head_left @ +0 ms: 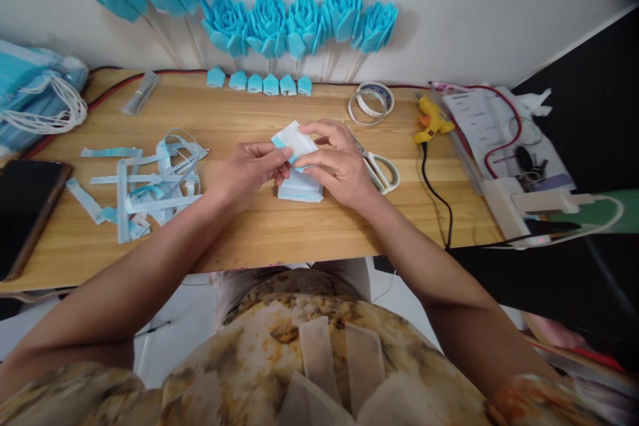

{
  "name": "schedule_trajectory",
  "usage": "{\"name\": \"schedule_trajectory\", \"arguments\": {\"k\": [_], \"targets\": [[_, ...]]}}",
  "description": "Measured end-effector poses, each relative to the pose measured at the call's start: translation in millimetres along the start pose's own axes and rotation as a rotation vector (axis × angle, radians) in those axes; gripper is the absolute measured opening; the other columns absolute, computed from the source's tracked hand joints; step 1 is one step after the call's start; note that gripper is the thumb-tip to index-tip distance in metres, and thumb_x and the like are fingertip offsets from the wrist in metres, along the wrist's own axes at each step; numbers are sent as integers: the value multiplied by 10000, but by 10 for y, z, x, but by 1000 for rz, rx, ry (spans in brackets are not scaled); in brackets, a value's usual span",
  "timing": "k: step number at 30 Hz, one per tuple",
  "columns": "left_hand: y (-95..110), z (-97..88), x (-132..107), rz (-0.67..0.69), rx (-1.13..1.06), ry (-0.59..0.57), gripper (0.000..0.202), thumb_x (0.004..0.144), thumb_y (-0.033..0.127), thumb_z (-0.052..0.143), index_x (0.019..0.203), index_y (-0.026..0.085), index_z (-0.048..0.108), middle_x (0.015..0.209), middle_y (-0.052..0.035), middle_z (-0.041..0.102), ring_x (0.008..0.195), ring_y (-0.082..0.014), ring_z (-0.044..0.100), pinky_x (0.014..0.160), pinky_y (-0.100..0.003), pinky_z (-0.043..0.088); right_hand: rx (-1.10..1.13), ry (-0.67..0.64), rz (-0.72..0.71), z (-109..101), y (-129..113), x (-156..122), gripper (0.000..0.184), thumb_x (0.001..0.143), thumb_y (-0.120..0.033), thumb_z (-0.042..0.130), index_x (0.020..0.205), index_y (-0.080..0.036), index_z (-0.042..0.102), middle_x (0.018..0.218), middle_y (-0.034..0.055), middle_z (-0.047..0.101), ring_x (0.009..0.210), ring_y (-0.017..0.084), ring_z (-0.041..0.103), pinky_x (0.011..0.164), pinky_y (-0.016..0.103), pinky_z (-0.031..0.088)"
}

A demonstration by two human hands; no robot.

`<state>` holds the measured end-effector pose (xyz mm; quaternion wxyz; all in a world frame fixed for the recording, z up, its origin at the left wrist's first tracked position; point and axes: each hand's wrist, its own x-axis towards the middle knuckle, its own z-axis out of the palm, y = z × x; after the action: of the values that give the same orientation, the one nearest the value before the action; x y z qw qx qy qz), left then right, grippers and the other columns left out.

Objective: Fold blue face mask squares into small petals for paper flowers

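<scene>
Between my two hands is a small white and light-blue piece of folded mask fabric. My left hand pinches its lower left side with thumb and fingers. The fingers of my right hand close on its right side. Just beneath, a stack of similar pale fabric pieces lies on the table, partly covered by my hands. White-handled scissors rest beside my right hand, their blades mostly hidden behind it.
Cut fabric strips lie left, near a phone and bagged masks. Blue fabric flowers line the wall above small folded blue pieces. Tape rolls, a yellow glue gun and a power strip are right.
</scene>
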<state>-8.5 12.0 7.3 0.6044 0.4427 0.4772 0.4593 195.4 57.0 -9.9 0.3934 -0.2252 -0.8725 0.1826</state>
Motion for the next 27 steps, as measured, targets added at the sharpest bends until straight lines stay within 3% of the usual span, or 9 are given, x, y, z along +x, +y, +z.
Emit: {"name": "schedule_trajectory", "arguments": {"k": [5, 11, 16, 19, 22, 27], "targets": [[-2, 11, -4, 63, 144, 80, 274, 791, 295, 750, 561, 172, 669, 565, -6, 637, 512, -96, 542, 535, -232, 459, 92, 17, 133, 4, -64, 6, 112, 939, -352, 661, 954, -316, 766, 1394, 32, 601, 1325, 264, 525, 1005, 490, 520], [61, 52, -63, 146, 339, 149, 288, 779, 338, 721, 539, 192, 657, 540, -1, 622, 533, -117, 534, 553, -244, 441, 190, 109, 292, 19, -97, 14, 94, 896, -354, 699, 894, -272, 744, 1323, 43, 657, 1285, 260, 587, 1123, 527, 433], [87, 66, -85, 166, 396, 153, 307, 781, 338, 712, 515, 195, 652, 532, -7, 617, 540, -123, 530, 561, -251, 428, 458, 118, 459, 72, -65, -2, 172, 866, -393, 711, 883, -223, 695, 1099, 45, 723, 1013, 182, 676, 927, 362, 541], [90, 69, -84, 156, 397, 156, 310, 785, 346, 714, 519, 199, 656, 529, -8, 611, 551, -131, 548, 562, -253, 427, 543, 122, 537, 91, -63, -1, 208, 845, -407, 728, 872, -209, 668, 904, 10, 709, 820, 138, 650, 800, 306, 535], [86, 66, -80, 146, 385, 141, 302, 786, 336, 714, 524, 199, 653, 530, -8, 609, 565, -140, 577, 554, -250, 427, 562, 138, 552, 97, -60, 5, 234, 826, -416, 738, 879, -206, 649, 852, -7, 688, 774, 122, 619, 736, 278, 513], [76, 61, -79, 159, 384, 135, 318, 793, 358, 717, 527, 197, 650, 533, -7, 610, 553, -132, 566, 534, -242, 419, 590, 109, 577, 98, -52, 6, 433, 826, -464, 735, 1188, -257, 622, 884, -15, 696, 788, 145, 642, 719, 293, 538]]}}
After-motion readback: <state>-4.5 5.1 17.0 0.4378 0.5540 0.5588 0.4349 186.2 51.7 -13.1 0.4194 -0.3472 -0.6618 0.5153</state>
